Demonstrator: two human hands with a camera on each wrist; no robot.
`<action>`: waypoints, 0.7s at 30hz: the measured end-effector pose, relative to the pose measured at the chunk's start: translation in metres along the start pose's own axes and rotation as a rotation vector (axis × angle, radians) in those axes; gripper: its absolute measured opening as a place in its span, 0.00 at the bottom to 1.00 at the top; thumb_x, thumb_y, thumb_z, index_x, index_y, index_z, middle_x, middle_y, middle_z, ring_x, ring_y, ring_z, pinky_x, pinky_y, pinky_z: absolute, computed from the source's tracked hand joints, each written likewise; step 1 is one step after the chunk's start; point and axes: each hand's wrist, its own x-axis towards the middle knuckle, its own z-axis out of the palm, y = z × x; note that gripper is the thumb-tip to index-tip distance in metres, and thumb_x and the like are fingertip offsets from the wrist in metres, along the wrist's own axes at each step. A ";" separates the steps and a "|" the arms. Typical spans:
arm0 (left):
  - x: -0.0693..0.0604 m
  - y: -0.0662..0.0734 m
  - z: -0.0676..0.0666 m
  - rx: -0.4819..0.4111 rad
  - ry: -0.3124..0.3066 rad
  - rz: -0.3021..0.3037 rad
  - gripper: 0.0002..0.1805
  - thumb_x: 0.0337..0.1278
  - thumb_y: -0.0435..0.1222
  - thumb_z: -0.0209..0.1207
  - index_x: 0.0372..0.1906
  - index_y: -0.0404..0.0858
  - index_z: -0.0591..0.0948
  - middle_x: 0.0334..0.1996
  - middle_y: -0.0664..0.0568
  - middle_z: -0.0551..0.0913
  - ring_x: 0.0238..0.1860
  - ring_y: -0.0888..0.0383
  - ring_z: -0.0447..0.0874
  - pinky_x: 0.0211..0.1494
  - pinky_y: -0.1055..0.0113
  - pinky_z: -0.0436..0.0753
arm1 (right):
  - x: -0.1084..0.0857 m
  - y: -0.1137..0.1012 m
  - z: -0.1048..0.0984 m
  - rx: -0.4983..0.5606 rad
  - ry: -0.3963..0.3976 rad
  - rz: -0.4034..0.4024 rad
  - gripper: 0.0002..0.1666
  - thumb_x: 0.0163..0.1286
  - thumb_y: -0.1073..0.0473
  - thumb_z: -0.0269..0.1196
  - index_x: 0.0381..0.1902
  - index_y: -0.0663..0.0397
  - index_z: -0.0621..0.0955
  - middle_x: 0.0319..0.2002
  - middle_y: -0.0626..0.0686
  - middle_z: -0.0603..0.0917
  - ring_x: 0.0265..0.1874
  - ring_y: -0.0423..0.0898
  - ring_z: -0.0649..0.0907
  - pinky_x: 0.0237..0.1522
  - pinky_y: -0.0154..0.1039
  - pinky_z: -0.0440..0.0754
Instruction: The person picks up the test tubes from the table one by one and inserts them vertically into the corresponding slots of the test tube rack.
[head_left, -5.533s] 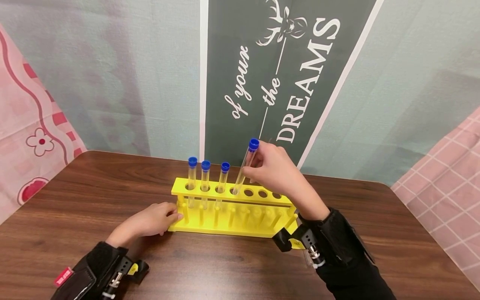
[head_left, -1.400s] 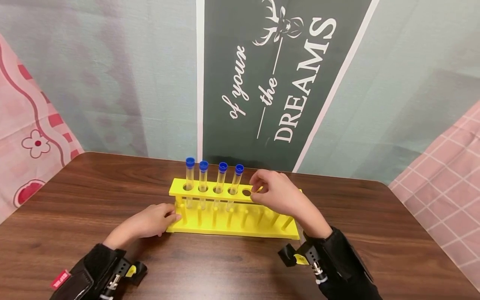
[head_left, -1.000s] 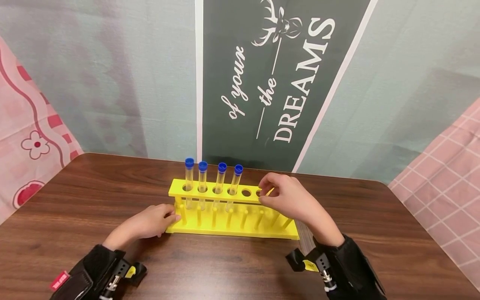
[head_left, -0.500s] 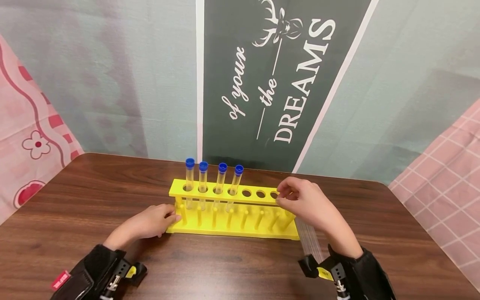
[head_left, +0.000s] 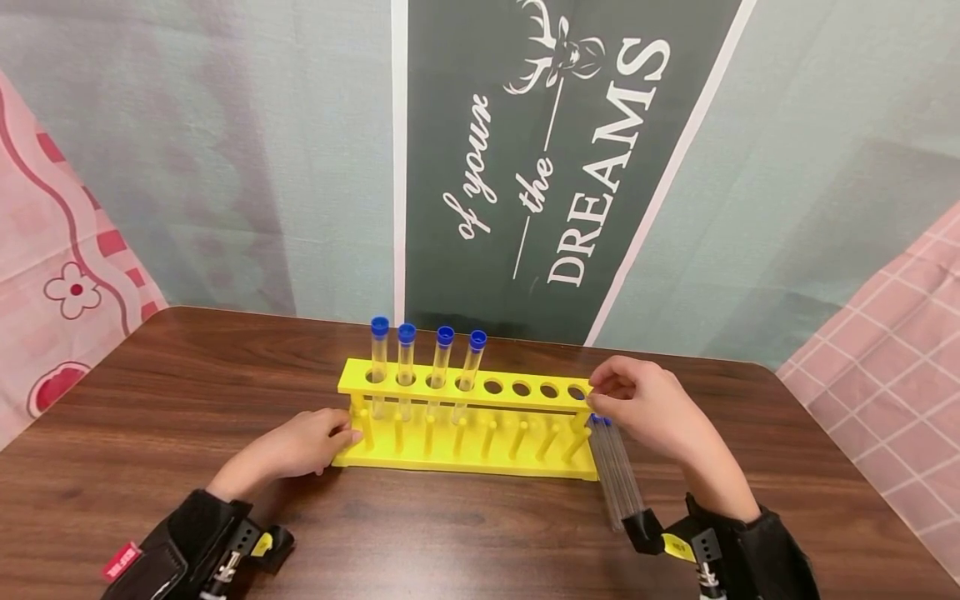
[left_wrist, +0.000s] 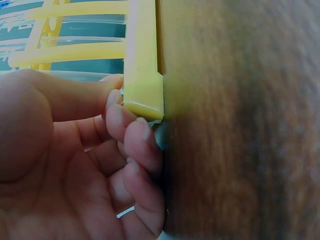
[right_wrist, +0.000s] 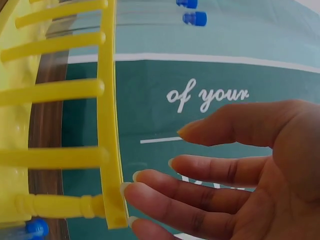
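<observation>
Head view: we count one yellow rack (head_left: 465, 462), four capped tubes (head_left: 406, 353) standing in its left half — likely light, stiff, slippery, best gripped mid-length — and a bundle of tubes (head_left: 617, 479) we cannot count, lying to its right. The left hand (head_left: 303, 442) pinches the rack's left end; the right hand (head_left: 651, 410), loosely spread, holds nothing beside its right end.

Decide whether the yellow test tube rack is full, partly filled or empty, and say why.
Partly filled: four blue-capped test tubes stand in the yellow test tube rack, while its other four holes are bare.
</observation>
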 end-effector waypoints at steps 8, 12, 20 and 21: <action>0.001 -0.001 0.000 0.007 0.001 0.004 0.13 0.64 0.37 0.51 0.24 0.37 0.68 0.14 0.52 0.66 0.14 0.58 0.68 0.22 0.65 0.67 | 0.001 0.012 -0.004 -0.003 -0.003 0.047 0.10 0.60 0.63 0.62 0.37 0.63 0.77 0.28 0.51 0.79 0.26 0.45 0.78 0.28 0.39 0.76; 0.001 -0.001 0.000 0.003 0.000 0.001 0.13 0.64 0.37 0.52 0.24 0.37 0.68 0.14 0.52 0.66 0.14 0.57 0.68 0.22 0.65 0.67 | 0.002 0.019 -0.006 0.019 -0.001 0.059 0.08 0.61 0.64 0.61 0.37 0.64 0.76 0.26 0.52 0.78 0.23 0.45 0.79 0.27 0.39 0.77; 0.001 -0.002 0.001 0.001 0.006 0.005 0.13 0.64 0.37 0.52 0.24 0.38 0.68 0.14 0.52 0.66 0.14 0.58 0.67 0.22 0.65 0.67 | 0.005 0.032 -0.005 0.048 -0.024 0.131 0.08 0.60 0.68 0.57 0.37 0.67 0.74 0.26 0.54 0.77 0.23 0.46 0.79 0.28 0.42 0.79; 0.001 -0.003 0.001 0.002 0.006 0.007 0.13 0.64 0.37 0.52 0.24 0.38 0.68 0.14 0.52 0.66 0.14 0.58 0.67 0.22 0.65 0.67 | 0.006 0.033 -0.004 0.046 -0.027 0.141 0.07 0.60 0.68 0.57 0.37 0.67 0.74 0.26 0.54 0.76 0.23 0.46 0.79 0.28 0.42 0.80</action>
